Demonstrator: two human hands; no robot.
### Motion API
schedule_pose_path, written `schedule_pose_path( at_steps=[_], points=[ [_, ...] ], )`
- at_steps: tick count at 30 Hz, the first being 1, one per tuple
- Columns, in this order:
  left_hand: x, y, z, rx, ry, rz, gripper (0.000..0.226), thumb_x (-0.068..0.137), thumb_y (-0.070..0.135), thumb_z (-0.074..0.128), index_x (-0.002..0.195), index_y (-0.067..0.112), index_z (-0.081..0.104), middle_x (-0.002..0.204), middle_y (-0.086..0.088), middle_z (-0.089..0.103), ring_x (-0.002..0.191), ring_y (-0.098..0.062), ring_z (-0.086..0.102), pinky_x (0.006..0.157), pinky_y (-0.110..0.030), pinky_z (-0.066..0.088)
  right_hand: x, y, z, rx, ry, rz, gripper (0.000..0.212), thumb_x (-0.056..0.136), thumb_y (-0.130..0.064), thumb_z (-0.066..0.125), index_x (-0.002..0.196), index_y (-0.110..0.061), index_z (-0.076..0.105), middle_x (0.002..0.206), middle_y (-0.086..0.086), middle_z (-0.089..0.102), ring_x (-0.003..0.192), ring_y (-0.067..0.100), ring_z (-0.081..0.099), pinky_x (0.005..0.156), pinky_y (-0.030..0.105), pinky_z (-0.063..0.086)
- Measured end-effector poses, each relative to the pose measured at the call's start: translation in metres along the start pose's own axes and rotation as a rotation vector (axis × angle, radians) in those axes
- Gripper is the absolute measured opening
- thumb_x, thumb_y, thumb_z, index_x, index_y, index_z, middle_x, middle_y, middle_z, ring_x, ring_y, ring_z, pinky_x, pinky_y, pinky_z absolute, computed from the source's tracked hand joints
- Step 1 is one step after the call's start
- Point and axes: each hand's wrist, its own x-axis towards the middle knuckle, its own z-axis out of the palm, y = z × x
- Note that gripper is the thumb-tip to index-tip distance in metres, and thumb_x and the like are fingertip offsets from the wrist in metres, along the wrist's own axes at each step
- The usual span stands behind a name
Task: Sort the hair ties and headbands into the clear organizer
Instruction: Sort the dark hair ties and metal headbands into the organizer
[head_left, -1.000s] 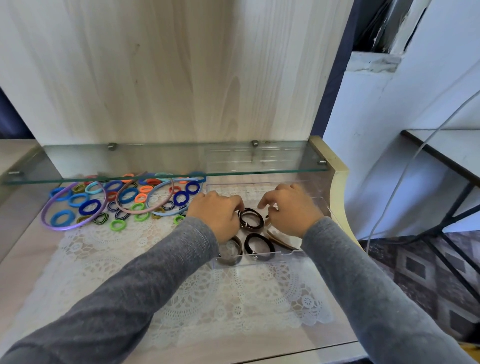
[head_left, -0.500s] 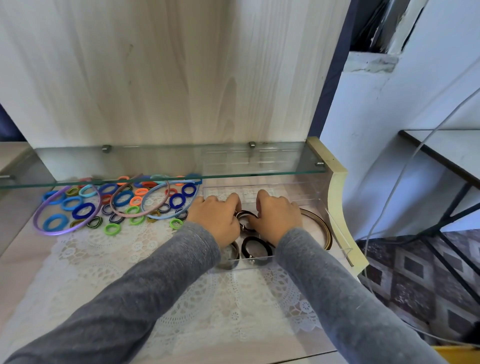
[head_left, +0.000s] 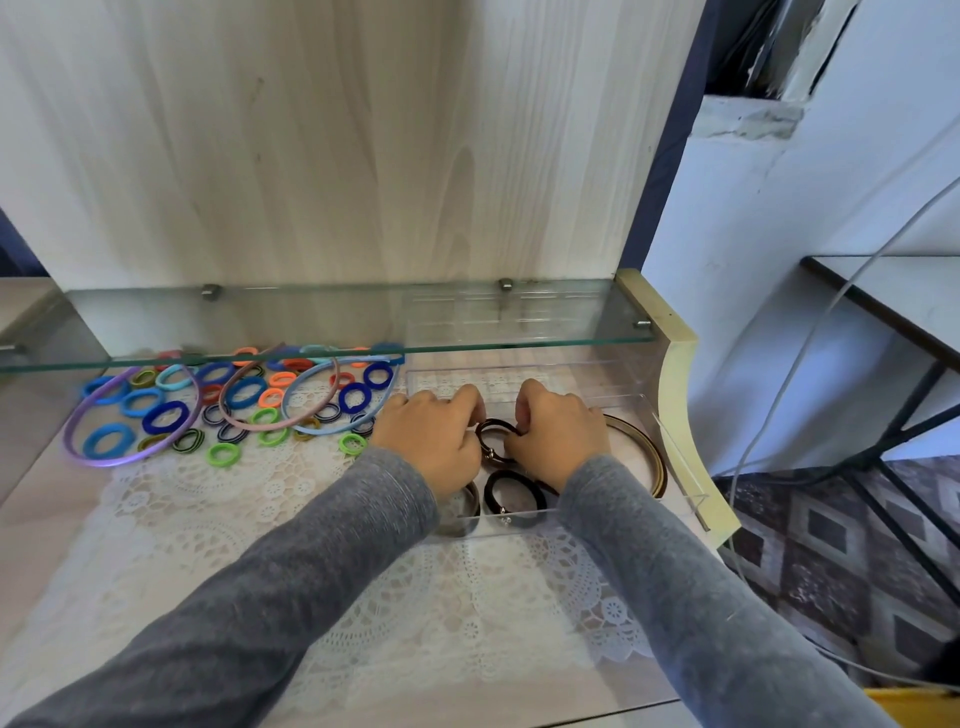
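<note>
Clear organizer (head_left: 540, 512) on the counter (head_left: 31, 545) holds dark ties (head_left: 511, 493) and a brown headband (head_left: 652, 457); the left hand (head_left: 431, 441) and right hand (head_left: 558, 436) seem to pinch one tie (head_left: 496, 428) inside. Coloured ties (head_left: 244, 395) lie outside, left.

At the grip, a dark brown hair tie (head_left: 496, 424); left of it, a purple headband (head_left: 70, 432), pink headband (head_left: 224, 410) and light-blue headband (head_left: 289, 410); beneath, a white lace doily (head_left: 363, 597).

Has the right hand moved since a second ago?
Yes. The right hand moved left, away from the cream shelf edge, baring the brown headband; it and the left hand grip the dark tie.
</note>
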Motion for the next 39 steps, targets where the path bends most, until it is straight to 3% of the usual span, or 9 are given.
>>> schedule_pose_path(
  at_steps=[6,11,14,25,29,33,36,39],
  points=[
    [-0.009,-0.016,0.0,0.017,0.08,0.136,0.039,0.079,0.033,0.027,0.1,0.036,0.059,0.121,0.019,0.054,0.108,-0.011,0.043,0.084,-0.031,0.024,-0.002,0.005,-0.006,0.069,0.015,-0.047,0.007,0.083,-0.029,0.053,0.089,-0.027,0.056,0.092,-0.008,0.064,0.094,0.019,0.05,0.088,0.039,0.038],
    [-0.013,-0.02,0.008,0.052,0.121,0.217,0.048,0.077,0.04,0.021,0.086,0.04,0.068,0.123,0.019,0.054,0.111,-0.012,0.042,0.083,-0.033,0.022,-0.003,0.006,-0.01,0.027,-0.005,-0.175,0.031,0.084,-0.013,0.047,0.088,-0.034,0.069,0.107,-0.008,0.054,0.104,0.017,0.04,0.092,0.037,0.032],
    [-0.013,-0.018,0.011,0.051,0.139,0.217,0.049,0.075,0.041,0.023,0.081,0.04,0.071,0.122,0.017,0.057,0.109,-0.015,0.045,0.083,-0.034,0.024,-0.005,0.006,-0.011,-0.022,-0.046,-0.213,0.028,0.086,-0.017,0.049,0.091,-0.035,0.071,0.109,-0.008,0.05,0.107,0.018,0.036,0.094,0.036,0.03],
    [-0.009,-0.014,0.008,0.082,0.08,0.198,0.067,0.071,0.046,0.008,0.095,0.042,0.07,0.134,0.018,0.045,0.119,-0.012,0.035,0.091,-0.036,0.023,-0.01,0.0,-0.005,-0.082,-0.04,-0.261,0.019,0.089,-0.024,0.052,0.088,-0.034,0.068,0.107,-0.007,0.045,0.107,0.019,0.033,0.088,0.034,0.026],
    [-0.009,-0.015,0.009,0.092,0.095,0.209,0.066,0.072,0.045,0.009,0.094,0.041,0.07,0.129,0.017,0.048,0.115,-0.013,0.038,0.089,-0.036,0.024,-0.011,0.001,-0.008,-0.065,-0.058,-0.244,0.021,0.088,-0.022,0.051,0.088,-0.034,0.068,0.108,-0.007,0.046,0.107,0.019,0.033,0.089,0.034,0.026],
    [-0.01,-0.017,0.007,0.104,0.129,0.187,0.057,0.071,0.044,0.009,0.091,0.034,0.062,0.114,0.015,0.055,0.103,-0.013,0.042,0.08,-0.033,0.022,-0.009,0.008,-0.014,0.047,-0.018,-0.193,0.034,0.079,-0.005,0.047,0.084,-0.03,0.07,0.103,-0.008,0.049,0.103,0.019,0.036,0.094,0.038,0.032],
    [-0.009,-0.015,0.005,0.126,0.129,0.187,0.04,0.073,0.041,0.012,0.087,0.032,0.047,0.102,0.015,0.059,0.094,-0.012,0.043,0.077,-0.033,0.021,-0.007,0.015,-0.018,0.118,0.055,-0.165,0.037,0.073,0.002,0.047,0.068,-0.028,0.068,0.095,-0.008,0.051,0.098,0.019,0.037,0.093,0.042,0.036],
    [-0.007,-0.011,0.005,0.092,0.101,0.162,0.026,0.076,0.036,0.02,0.088,0.029,0.042,0.089,0.012,0.06,0.088,-0.014,0.044,0.082,-0.036,0.027,-0.012,0.02,-0.02,0.069,0.082,-0.179,0.029,0.076,-0.003,0.053,0.068,-0.023,0.072,0.097,-0.007,0.056,0.098,0.019,0.038,0.091,0.041,0.036]
  ],
)
